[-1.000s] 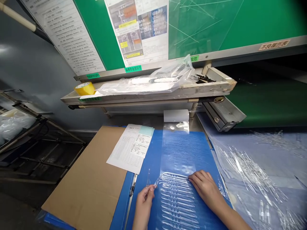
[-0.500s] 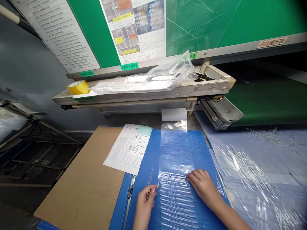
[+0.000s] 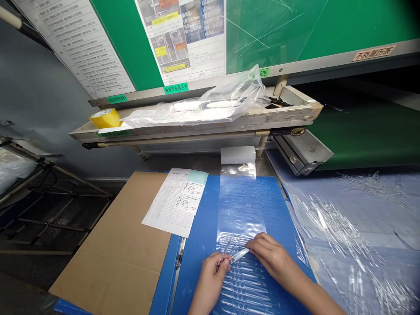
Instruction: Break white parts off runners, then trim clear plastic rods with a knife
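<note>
My left hand is closed, pinching a slim clear plastic piece that points up and away. A second clear plastic strip, pale with glare, spans from its fingertips to my right hand. The fingers of my right hand are pinched on that strip's right end. Under both hands, a column of similar clear pointed plastic pieces lies crosswise, one below another, on the transparent film. The film runs down from a roll at the back. My hands partly cover the upper pieces.
A blue board lies beneath the film. Printed sheets and brown cardboard are at left. Loose clear pieces are heaped at right. A shelf tray with yellow tape and a plastic bag overhangs the back.
My left hand has moved right, over the column of pieces, with its clear piece. My right hand has shifted slightly left and down, and a clear strip now stretches between both hands.
</note>
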{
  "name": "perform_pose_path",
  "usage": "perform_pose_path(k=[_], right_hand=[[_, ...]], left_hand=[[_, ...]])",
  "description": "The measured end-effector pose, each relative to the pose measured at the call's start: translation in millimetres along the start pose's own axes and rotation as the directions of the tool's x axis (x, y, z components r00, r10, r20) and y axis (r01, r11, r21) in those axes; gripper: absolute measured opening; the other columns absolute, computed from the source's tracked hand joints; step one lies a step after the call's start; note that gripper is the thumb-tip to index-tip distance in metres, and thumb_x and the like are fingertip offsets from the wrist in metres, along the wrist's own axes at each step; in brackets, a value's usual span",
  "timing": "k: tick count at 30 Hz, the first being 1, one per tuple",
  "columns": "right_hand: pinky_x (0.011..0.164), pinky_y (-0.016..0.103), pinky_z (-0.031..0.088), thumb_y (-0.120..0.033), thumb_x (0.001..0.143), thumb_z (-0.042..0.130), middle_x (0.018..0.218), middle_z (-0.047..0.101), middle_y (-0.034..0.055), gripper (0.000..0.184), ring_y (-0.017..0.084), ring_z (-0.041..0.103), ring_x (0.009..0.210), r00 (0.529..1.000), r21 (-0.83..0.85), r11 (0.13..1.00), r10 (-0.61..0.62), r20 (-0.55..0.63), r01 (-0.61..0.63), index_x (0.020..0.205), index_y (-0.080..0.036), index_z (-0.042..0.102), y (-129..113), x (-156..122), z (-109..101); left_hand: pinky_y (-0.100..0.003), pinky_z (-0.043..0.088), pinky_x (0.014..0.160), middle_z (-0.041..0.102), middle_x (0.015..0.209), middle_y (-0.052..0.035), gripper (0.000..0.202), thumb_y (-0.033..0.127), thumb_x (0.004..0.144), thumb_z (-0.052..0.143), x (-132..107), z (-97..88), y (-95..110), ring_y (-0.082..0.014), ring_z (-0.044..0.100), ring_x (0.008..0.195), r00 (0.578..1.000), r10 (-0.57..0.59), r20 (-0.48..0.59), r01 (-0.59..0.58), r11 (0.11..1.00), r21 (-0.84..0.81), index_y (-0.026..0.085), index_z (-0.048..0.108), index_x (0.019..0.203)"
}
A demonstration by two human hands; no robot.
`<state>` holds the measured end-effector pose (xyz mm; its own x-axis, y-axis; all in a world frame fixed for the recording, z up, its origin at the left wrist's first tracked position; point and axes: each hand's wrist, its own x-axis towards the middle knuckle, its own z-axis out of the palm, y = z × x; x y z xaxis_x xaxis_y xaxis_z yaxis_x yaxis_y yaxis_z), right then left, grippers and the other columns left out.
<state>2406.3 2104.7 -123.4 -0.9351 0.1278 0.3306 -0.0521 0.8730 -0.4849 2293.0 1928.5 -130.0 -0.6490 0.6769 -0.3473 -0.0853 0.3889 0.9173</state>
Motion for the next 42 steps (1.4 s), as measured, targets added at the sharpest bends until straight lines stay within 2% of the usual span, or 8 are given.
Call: perform_pose_path(k=[5, 8, 13, 21, 27, 32, 37, 42], right_hand=[[0.063, 0.025, 0.049, -0.019, 0.092, 0.042, 0.075, 0.064, 0.0021, 0.018, 0.015, 0.058, 0.072, 0.999, 0.024, 1.0, 0.016, -0.044, -0.015, 0.091, -0.021, 0.06, 14, -10, 1], [0.067, 0.031, 0.049, -0.02, 0.092, 0.041, 0.079, 0.064, 0.0062, 0.02, 0.018, 0.059, 0.076, 0.983, -0.014, 0.994, 0.104, -0.154, -0.107, 0.091, -0.017, 0.061, 32, -16, 7], [0.068, 0.036, 0.046, -0.024, 0.091, 0.044, 0.078, 0.063, 0.007, 0.021, 0.02, 0.058, 0.076, 0.962, -0.055, 0.983, 0.161, -0.221, -0.177, 0.088, -0.018, 0.064, 49, -19, 25], [0.068, 0.034, 0.044, -0.026, 0.092, 0.042, 0.081, 0.063, 0.0059, 0.023, 0.019, 0.057, 0.077, 0.963, -0.074, 0.978, 0.178, -0.204, -0.196, 0.091, -0.02, 0.063, 49, -18, 34], [0.068, 0.036, 0.043, -0.025, 0.092, 0.042, 0.083, 0.064, 0.0073, 0.022, 0.021, 0.057, 0.079, 0.969, -0.095, 0.977, 0.172, -0.178, -0.19, 0.094, -0.019, 0.063, 49, -18, 32], [0.076, 0.038, 0.044, -0.021, 0.091, 0.044, 0.096, 0.064, 0.009, 0.026, 0.022, 0.056, 0.089, 0.989, -0.059, 0.993, 0.09, -0.12, -0.098, 0.115, -0.017, 0.054, 29, -8, 17], [0.068, 0.027, 0.048, -0.017, 0.092, 0.039, 0.081, 0.064, 0.0031, 0.02, 0.015, 0.057, 0.077, 1.0, 0.017, 1.0, -0.018, -0.021, 0.018, 0.095, -0.021, 0.059, 12, -2, 1], [0.064, 0.028, 0.048, -0.018, 0.092, 0.041, 0.077, 0.063, 0.004, 0.018, 0.015, 0.057, 0.072, 0.995, -0.015, 1.0, 0.02, -0.093, -0.022, 0.093, -0.019, 0.058, 30, -9, 5]], left_hand=[[-0.028, 0.039, 0.068, 0.056, 0.083, -0.0054, 0.04, 0.05, 0.081, 0.044, 5, -12.3, 4, -0.018, 0.05, 0.074, 0.986, 0.037, -0.164, -0.036, 0.999, 0.007, 0.017, 0.066, 0.086], [-0.024, 0.034, 0.055, 0.043, 0.063, 0.0018, 0.044, 0.056, 0.08, 0.041, 9, -20.8, 3, -0.0144, 0.041, 0.058, 0.97, -0.014, -0.242, 0.006, 0.999, -0.037, 0.017, 0.06, 0.089], [-0.021, 0.019, 0.043, 0.024, 0.052, 0.0091, 0.047, 0.062, 0.076, 0.044, 8, -19.7, 3, -0.0087, 0.021, 0.046, 0.983, -0.074, -0.167, 0.054, 0.991, -0.121, 0.017, 0.054, 0.085], [-0.021, 0.015, 0.042, 0.022, 0.055, 0.0085, 0.045, 0.059, 0.079, 0.042, 8, -18.8, 7, -0.0081, 0.017, 0.047, 0.988, -0.097, -0.118, 0.082, 0.989, -0.125, 0.016, 0.054, 0.084], [-0.021, 0.028, 0.048, 0.039, 0.056, 0.0045, 0.043, 0.052, 0.082, 0.041, 11, -17.4, 6, -0.0106, 0.034, 0.051, 0.996, -0.044, -0.074, 0.044, 0.999, -0.007, 0.014, 0.062, 0.087], [-0.025, 0.037, 0.061, 0.064, 0.075, -0.0036, 0.036, 0.041, 0.085, 0.044, 15, -7.6, 19, -0.0167, 0.052, 0.068, 0.993, 0.042, 0.11, -0.055, 0.992, 0.117, 0.016, 0.069, 0.089], [-0.025, 0.042, 0.061, 0.069, 0.073, -0.0027, 0.031, 0.036, 0.084, 0.047, 21, -1.4, 39, -0.0178, 0.059, 0.067, 0.959, 0.111, 0.259, -0.164, 0.968, 0.19, 0.019, 0.072, 0.081], [-0.034, 0.042, 0.086, 0.065, 0.098, -0.0074, 0.033, 0.034, 0.087, 0.039, 34, -11.0, 40, -0.0221, 0.056, 0.097, 0.981, 0.19, 0.026, -0.189, 0.934, 0.304, 0.021, 0.066, 0.1]])
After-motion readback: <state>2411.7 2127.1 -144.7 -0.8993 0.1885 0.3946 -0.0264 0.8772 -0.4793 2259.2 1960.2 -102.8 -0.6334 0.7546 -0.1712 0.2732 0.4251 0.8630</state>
